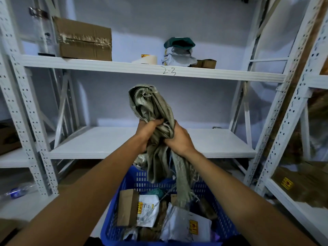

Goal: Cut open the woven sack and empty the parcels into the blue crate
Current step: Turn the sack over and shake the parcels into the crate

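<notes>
The grey-green woven sack (150, 105) is bunched up and held high over the blue crate (136, 176). My left hand (148, 133) and my right hand (179, 139) both grip its crumpled middle, close together. The sack's frayed lower end hangs limp down into the crate. Several parcels (148, 211) lie in the crate: a brown cardboard box, white mailers with yellow labels and brown paper packets. No cutting tool is in view.
White metal shelving (124, 144) stands straight ahead. Its upper shelf holds a cardboard box (85, 39), a tape roll (147, 59) and a pile of mailers (179, 52). More racks stand left and right. A plastic bottle (19, 190) lies on the floor at left.
</notes>
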